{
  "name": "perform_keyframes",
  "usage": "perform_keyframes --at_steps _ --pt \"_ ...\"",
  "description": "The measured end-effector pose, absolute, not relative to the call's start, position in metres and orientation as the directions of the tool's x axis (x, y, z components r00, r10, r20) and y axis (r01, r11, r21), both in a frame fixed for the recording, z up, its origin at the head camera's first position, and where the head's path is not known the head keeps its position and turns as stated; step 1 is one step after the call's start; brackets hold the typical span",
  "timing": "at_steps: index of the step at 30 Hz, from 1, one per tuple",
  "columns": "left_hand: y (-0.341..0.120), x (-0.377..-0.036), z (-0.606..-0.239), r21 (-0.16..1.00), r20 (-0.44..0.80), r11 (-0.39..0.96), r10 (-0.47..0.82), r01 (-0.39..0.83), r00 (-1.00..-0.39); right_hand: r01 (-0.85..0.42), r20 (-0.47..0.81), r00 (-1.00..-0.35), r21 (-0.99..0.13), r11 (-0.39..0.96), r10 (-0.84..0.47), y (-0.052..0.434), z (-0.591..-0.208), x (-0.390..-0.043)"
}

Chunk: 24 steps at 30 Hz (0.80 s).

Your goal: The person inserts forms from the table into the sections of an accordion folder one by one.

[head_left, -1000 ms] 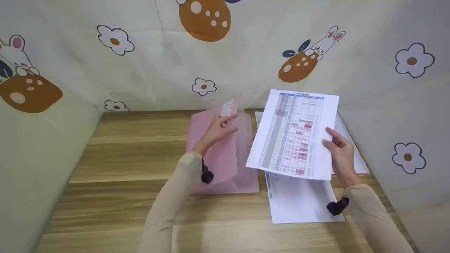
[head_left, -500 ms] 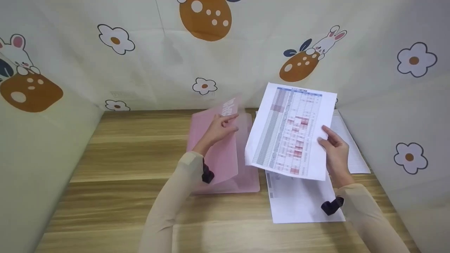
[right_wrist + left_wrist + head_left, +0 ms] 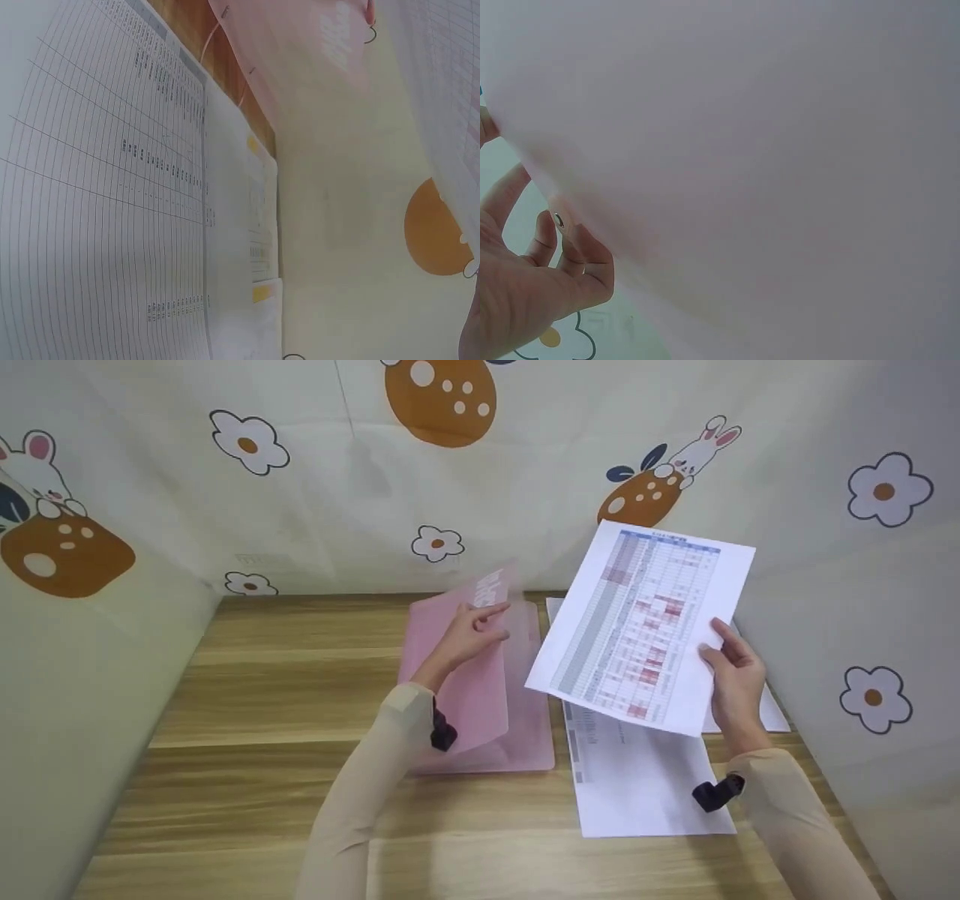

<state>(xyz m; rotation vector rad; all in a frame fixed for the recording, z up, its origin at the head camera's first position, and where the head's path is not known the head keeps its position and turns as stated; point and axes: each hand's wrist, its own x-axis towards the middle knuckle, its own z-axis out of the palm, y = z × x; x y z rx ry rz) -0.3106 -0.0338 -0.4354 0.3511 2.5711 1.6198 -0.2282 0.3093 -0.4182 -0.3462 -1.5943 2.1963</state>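
Observation:
My left hand (image 3: 465, 637) grips the raised cover of a translucent pink folder (image 3: 487, 675), its fingers and thumb at the cover's free edge. White lettering shows near the cover's upper corner. In the left wrist view the cover fills most of the picture, with the left hand (image 3: 540, 277) at its edge. With thumb and fingers, my right hand (image 3: 735, 682) pinches the right edge of a printed sheet (image 3: 645, 630), a table with red-shaded cells. That sheet is held tilted above the tabletop, to the right of the folder.
Beneath the held sheet lie more printed papers (image 3: 652, 795), partly hidden by it; the right wrist view shows their ruled rows (image 3: 112, 202). Wood-grain tabletop (image 3: 285, 682) extends left of the folder. Patterned cloth walls (image 3: 315, 510) stand behind and at both sides.
The right hand and its sheet shifted slightly left, then back right and upward, the sheet tilting more clockwise. My left hand and the folder cover have stayed in place.

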Motion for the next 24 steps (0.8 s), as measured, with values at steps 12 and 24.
perform_keyframes --at_steps 12,24 --pt "-0.035 -0.31 -0.435 0.894 0.061 0.418 0.244 0.162 -0.968 -0.127 0.069 -0.927 -0.983 -0.134 0.369 0.279 -0.438 -0.23" --pt "-0.033 -0.311 -0.436 0.895 0.047 0.423 0.224 0.14 -0.973 -0.092 0.083 -0.959 -0.996 -0.021 0.272 0.256 -0.464 -0.235"
